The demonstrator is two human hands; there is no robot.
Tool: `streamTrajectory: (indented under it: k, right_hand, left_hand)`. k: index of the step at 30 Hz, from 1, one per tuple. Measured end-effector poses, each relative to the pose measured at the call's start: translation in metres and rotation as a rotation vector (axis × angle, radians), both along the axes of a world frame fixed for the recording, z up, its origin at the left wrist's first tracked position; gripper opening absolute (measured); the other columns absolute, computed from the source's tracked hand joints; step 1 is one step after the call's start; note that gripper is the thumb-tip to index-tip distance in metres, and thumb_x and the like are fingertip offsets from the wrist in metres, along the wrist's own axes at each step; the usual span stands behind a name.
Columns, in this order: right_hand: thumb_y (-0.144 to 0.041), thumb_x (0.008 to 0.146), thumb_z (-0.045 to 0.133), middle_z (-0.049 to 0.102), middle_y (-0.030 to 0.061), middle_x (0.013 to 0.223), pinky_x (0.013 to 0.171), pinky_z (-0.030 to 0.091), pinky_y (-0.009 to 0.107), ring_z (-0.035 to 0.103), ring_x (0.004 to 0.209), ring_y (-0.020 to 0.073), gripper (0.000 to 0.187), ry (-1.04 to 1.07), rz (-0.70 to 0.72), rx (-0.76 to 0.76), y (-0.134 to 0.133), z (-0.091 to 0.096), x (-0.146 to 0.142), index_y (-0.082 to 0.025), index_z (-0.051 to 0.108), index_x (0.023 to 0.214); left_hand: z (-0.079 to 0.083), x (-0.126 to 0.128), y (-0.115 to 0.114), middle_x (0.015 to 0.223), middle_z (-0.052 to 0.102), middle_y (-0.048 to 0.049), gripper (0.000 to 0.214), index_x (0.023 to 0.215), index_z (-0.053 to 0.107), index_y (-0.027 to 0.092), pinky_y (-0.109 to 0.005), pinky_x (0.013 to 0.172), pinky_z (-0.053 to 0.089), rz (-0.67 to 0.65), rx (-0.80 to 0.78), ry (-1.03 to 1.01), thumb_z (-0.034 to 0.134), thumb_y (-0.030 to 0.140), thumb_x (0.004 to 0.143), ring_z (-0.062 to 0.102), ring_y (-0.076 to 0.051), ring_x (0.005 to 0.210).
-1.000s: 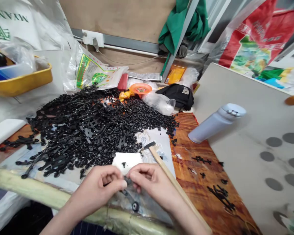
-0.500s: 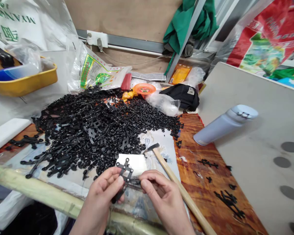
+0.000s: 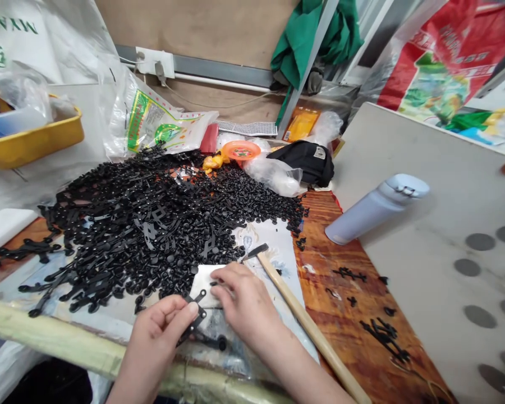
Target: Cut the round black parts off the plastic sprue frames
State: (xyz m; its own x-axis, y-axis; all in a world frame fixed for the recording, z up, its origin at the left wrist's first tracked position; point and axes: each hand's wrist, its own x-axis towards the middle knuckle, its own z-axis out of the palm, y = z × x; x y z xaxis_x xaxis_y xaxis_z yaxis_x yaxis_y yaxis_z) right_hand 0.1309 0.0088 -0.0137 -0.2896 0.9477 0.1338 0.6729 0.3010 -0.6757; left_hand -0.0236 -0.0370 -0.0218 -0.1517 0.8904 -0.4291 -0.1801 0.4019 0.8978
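Observation:
Between the thumb and fingers of my left hand [image 3: 162, 331] is a black jointed linkage [image 3: 201, 314], flat bars joined by round rivets, with one arm hanging to the right. My right hand [image 3: 246, 300] reaches over a white block [image 3: 202, 279], its thumb and forefinger pinched together. A small dark part [image 3: 213, 283] shows at those fingertips; its kind is too small to make out. Just beyond both hands spreads a large heap of black plastic links and studs [image 3: 168, 219]. A hammer [image 3: 294, 300] with a wooden handle lies right of my right hand.
A pale blue bottle [image 3: 374, 210] leans against the grey panel [image 3: 416, 151] on the right. Loose black pieces [image 3: 385, 336] lie on the wooden tabletop [image 3: 324, 269]. Behind the heap are an orange dish [image 3: 240, 150] and a black pouch [image 3: 305, 163]. A yellow basin [image 3: 33, 146] is at left.
My right hand has left the linkage and moved up and left over the white block. My left hand, still holding the linkage, has lowered slightly. The view has shifted a little to the right.

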Motion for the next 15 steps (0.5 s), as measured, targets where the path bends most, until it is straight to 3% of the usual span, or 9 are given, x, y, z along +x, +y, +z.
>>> streamTrajectory:
  k: [2, 5, 8, 11, 15]
  right_hand:
    - [-0.008, 0.081, 0.060, 0.066, 0.0053, 0.085, 0.075, 0.041, 0.026, 0.059, 0.086, 0.0196, 0.014, -0.099, 0.035, -0.003, 0.006, 0.000, -0.005, -0.018, 0.070, 0.083]
    - [-0.011, 0.082, 0.058, 0.066, 0.0031, 0.076, 0.065, 0.039, 0.025, 0.060, 0.073, 0.0171, 0.014, -0.130, -0.053, -0.070, 0.005, -0.003, -0.005, -0.019, 0.067, 0.075]
    - [-0.013, 0.084, 0.055, 0.066, 0.0011, 0.067, 0.057, 0.034, 0.024, 0.059, 0.062, 0.0156, 0.017, -0.157, -0.140, -0.141, 0.002, -0.003, -0.001, -0.020, 0.066, 0.072]
    - [-0.013, 0.084, 0.052, 0.066, 0.0018, 0.070, 0.059, 0.034, 0.025, 0.059, 0.066, 0.0172, 0.018, -0.170, -0.159, -0.124, 0.001, 0.004, 0.006, -0.020, 0.064, 0.072]
    - [-0.016, 0.088, 0.051, 0.066, 0.0023, 0.081, 0.063, 0.037, 0.027, 0.060, 0.074, 0.0188, 0.014, -0.231, -0.258, -0.043, -0.005, 0.012, 0.034, -0.021, 0.062, 0.080]
  left_hand:
    - [0.000, 0.002, -0.001, 0.054, 0.045, 0.0048, 0.035, 0.057, 0.054, 0.016, -0.018, 0.049, 0.042, -0.044, 0.000, -0.015, 0.075, 0.043, 0.065, 0.041, -0.009, 0.052]
    - [0.000, 0.003, -0.002, 0.053, 0.047, 0.0042, 0.034, 0.056, 0.055, 0.016, -0.018, 0.049, 0.042, -0.063, -0.016, -0.009, 0.073, 0.043, 0.066, 0.043, -0.010, 0.052]
    - [0.000, 0.004, -0.002, 0.049, 0.048, 0.0044, 0.034, 0.058, 0.053, 0.017, -0.014, 0.037, 0.029, -0.099, -0.060, 0.046, 0.070, 0.044, 0.069, 0.040, -0.007, 0.043]
    - [0.002, 0.006, -0.001, 0.043, 0.050, 0.0041, 0.035, 0.058, 0.048, 0.018, -0.015, 0.033, 0.011, -0.162, -0.088, 0.114, 0.062, 0.045, 0.075, 0.025, -0.003, 0.033]
    - [0.005, 0.010, 0.003, 0.040, 0.049, 0.0042, 0.035, 0.057, 0.046, 0.019, -0.015, 0.033, 0.009, -0.191, -0.067, 0.160, 0.058, 0.044, 0.078, 0.022, -0.003, 0.031]
